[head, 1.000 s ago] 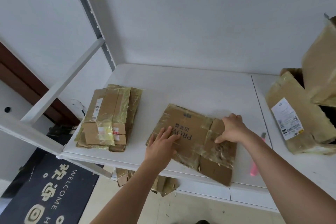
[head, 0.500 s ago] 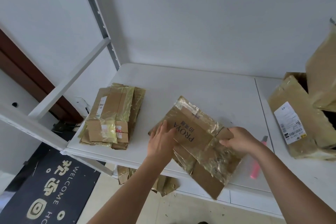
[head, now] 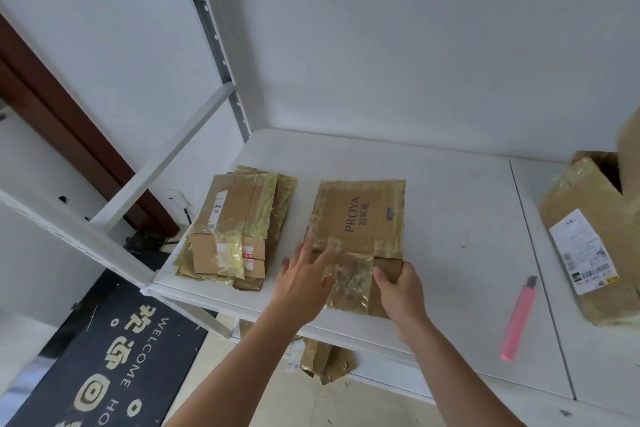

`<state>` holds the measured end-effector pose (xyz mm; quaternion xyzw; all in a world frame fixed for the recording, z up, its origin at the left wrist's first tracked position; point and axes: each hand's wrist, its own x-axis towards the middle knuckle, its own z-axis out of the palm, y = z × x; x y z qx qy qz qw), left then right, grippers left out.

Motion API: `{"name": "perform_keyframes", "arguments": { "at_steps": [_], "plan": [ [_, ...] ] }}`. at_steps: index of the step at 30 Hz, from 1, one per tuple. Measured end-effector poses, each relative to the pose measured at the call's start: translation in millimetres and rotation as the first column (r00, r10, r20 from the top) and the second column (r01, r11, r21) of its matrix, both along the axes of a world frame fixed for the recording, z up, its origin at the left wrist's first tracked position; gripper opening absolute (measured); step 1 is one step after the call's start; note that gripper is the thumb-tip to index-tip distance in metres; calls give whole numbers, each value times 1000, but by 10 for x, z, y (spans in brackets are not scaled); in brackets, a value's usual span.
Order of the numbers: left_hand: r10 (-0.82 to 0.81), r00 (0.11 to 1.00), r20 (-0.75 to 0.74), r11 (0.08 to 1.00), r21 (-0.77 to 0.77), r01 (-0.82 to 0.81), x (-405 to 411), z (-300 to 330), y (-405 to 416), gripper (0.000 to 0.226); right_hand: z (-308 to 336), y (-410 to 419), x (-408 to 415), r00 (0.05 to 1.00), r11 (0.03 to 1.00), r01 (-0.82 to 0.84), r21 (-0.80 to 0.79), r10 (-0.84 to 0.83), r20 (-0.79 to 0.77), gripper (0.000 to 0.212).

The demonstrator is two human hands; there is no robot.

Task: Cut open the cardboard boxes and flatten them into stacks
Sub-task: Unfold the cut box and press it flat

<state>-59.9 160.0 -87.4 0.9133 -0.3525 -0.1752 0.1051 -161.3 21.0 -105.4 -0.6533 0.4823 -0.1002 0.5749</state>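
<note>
Now flattened box (head: pixel 360 229) lies under both hands' fingers (head: pixel 313 253) (near edge).

Both hands (head: pixel 304 279) hold flattened box (head: pixel 360 218)

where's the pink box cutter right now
In the head view the pink box cutter lies untouched on the white table, right of the right hand and just left of the labelled box.

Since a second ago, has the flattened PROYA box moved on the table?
Yes. The PROYA box has turned to lie square and shifted left, closer to the stack of flattened boxes, away from the pink cutter.
</note>
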Motion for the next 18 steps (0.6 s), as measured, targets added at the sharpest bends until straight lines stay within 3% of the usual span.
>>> {"name": "perform_keyframes", "arguments": {
  "at_steps": [5,11,14,18],
  "plan": [
    [32,999,-28,994,106,-29,29,-105,139,56,-5,124,87,993,995,-99,-28,97,-70,42],
    [14,1000,-17,996,89,-13,81,-85,116,58,5,193,133,962,965,-244,-95,228,-152,52],
    [-38,998,59,995,95,32,143,-77,79,59,1,200,156,931,929,-338,-151,305,-202,70],
    [-50,998,28,994,104,47,229,-68,53,59,21,202,173,895,862,-425,-276,354,-273,88]
  ]
}}
